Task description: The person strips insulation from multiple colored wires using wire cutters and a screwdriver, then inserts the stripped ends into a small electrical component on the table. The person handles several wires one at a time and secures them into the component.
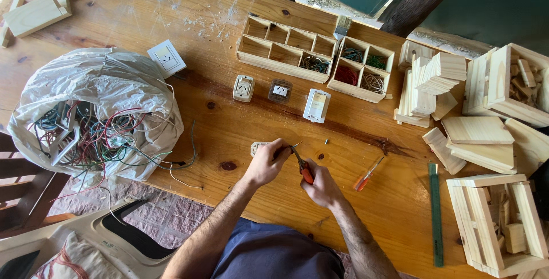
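Head view: the left hand (266,163) pinches a small white socket part (258,148) at the desk's (240,124) near edge, while the right hand (320,184) is closed on red-handled pliers (302,164) working at it. Three sockets (280,91) lie apart, seemingly untouched. The divided wooden tray (286,44) holds few wire coils (315,64); the plastic bag (94,113) remains full of tangled wires.

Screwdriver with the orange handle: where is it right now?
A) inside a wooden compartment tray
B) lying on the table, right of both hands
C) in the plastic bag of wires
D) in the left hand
B: the screwdriver lies loose on the table, right of the right hand, which grips pliers instead.
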